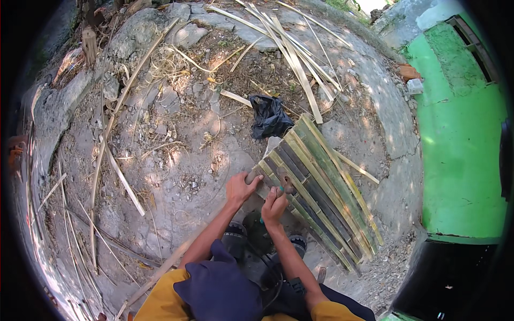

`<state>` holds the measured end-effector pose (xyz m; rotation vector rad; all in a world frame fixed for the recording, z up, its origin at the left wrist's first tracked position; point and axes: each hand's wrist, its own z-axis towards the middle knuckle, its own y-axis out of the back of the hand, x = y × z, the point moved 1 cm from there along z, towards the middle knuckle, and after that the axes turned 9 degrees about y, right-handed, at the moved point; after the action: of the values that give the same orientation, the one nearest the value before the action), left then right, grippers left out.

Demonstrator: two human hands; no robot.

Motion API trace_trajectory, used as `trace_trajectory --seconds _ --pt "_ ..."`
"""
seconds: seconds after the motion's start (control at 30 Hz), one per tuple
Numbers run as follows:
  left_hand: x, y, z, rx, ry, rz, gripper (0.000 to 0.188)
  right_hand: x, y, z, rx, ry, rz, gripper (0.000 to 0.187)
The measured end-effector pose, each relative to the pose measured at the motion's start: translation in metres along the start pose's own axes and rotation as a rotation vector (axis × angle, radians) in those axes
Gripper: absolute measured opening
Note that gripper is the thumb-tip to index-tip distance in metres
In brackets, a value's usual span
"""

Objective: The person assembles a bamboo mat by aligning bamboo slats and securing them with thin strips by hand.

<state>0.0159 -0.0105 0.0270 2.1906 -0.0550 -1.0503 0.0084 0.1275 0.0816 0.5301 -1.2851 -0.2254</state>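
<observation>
A panel of side-by-side bamboo slats [321, 187], green, yellow and dark, lies slanting on the ground in front of me and to the right. My left hand [242, 188] is closed around the panel's left end, at a brownish wooden crosspiece, its thumb over the top. Just right of it, my right hand [274, 206] is wrapped around the teal handle of what looks like a hammer [287, 185]. Its rusty brown head is over the slats; whether it touches them I cannot tell. A crumpled black plastic bag [269, 116] lies beyond the panel.
Loose bamboo strips [294, 56] are scattered at the far side, and a long strip [115, 115] lies to the left. Curled shavings [171, 61] and stones litter the cracked ground. A green wall [460, 155] stands at the right. My feet are close below the panel.
</observation>
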Motion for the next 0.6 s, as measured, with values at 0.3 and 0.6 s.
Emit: trace_trajectory --seconds 0.3,0.6 --pt "0.004 -0.002 0.001 -0.005 -0.018 -0.003 0.064 -0.009 -0.019 -0.014 0.083 -0.041 -0.072 0.032" --pt "0.005 -0.001 0.0 -0.105 -0.063 -0.047 0.065 0.012 0.0 0.012 0.068 -0.104 0.01 0.033"
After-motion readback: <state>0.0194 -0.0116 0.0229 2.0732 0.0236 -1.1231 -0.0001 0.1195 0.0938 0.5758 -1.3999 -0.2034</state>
